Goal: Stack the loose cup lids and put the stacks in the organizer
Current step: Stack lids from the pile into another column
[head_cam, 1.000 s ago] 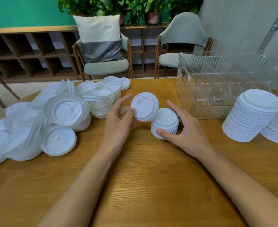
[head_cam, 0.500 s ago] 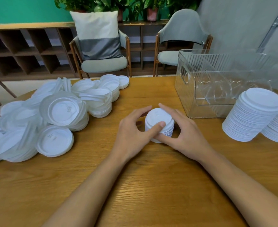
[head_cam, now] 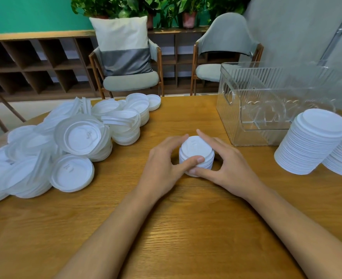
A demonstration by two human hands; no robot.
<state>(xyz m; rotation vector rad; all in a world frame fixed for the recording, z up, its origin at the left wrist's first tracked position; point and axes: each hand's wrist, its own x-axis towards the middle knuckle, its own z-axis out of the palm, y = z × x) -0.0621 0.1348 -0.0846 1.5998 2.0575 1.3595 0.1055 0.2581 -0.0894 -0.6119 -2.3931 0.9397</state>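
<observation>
A round wooden table (head_cam: 186,228) fills the foreground, with two grey chairs (head_cam: 226,41) and a dark cubby shelf (head_cam: 35,63) behind it against a green wall. Near the table's middle, both hands close around a small stack (head_cam: 196,151) of white cup lids that stands on the wood. The left hand (head_cam: 162,168) curls round its left side with the thumb lying across the front edge. The right hand (head_cam: 230,168) cups the right side, forefinger along the back and thumb touching the base. To the left lies the sprawling heap of loose lids (head_cam: 65,141), some flat, some tilted on edge. To the right, just behind the hands, sits the clear ribbed organizer (head_cam: 246,93). No lids are visible inside it. Two taller stacks (head_cam: 311,141) lean at the table's right edge, just beside it. A white and grey pillow (head_cam: 123,45) rests on the left chair.
</observation>
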